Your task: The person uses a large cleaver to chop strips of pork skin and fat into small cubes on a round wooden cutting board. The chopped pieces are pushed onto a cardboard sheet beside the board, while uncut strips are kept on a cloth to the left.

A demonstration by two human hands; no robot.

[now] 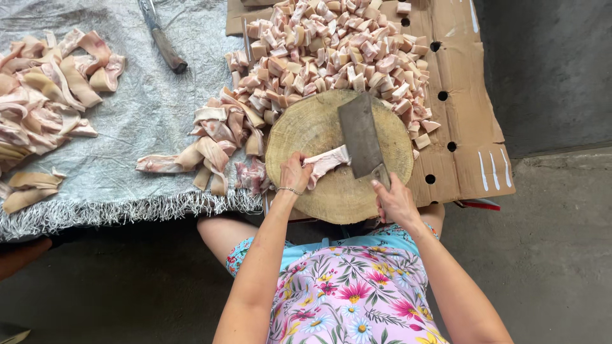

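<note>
A round wooden chopping block (pixel 319 127) sits in front of me. My left hand (pixel 294 172) pins a pale strip of fatty meat (pixel 326 162) flat on it. My right hand (pixel 395 200) grips the handle of a broad cleaver (pixel 361 134), whose blade rests on the far end of the strip. Behind the block lies a big heap of cut meat cubes (pixel 331 48) on flattened cardboard (pixel 468 127). Uncut strips (pixel 220 137) are piled just left of the block.
A grey woven sheet (pixel 140 108) covers the left ground, with another pile of strips (pixel 44 89) at its far left. A second knife (pixel 162 39) lies on the sheet at the top. Concrete floor (pixel 554 223) lies to the right.
</note>
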